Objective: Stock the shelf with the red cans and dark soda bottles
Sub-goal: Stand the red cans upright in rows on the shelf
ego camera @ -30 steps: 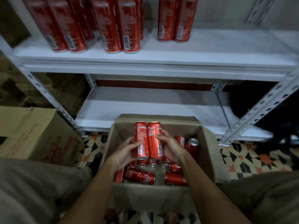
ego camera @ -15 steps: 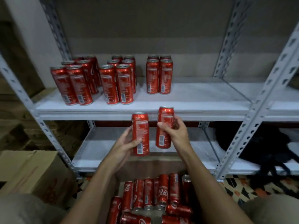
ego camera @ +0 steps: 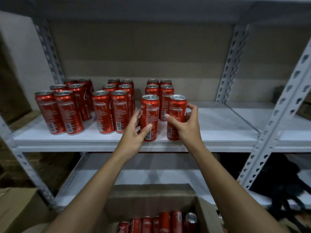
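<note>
My left hand (ego camera: 134,133) grips a tall red can (ego camera: 149,113) that stands upright at the front of the white shelf board (ego camera: 218,130). My right hand (ego camera: 188,126) grips a second red can (ego camera: 176,111) just to its right, also upright on the board. Behind them stand several more red cans (ego camera: 158,91) of the same column. Two other groups of red cans (ego camera: 67,105) fill the shelf to the left. No dark soda bottles are in view.
An open cardboard box (ego camera: 205,214) with several red cans (ego camera: 161,222) sits below my arms. Another brown box (ego camera: 18,211) is at lower left. A grey slotted post (ego camera: 272,121) rises on the right; a dark bag (ego camera: 277,180) lies on the lower shelf.
Both hands lifted the two cans out of the box, raised them past the shelf edge and now hold them standing on the upper shelf board, in front of the right column.
</note>
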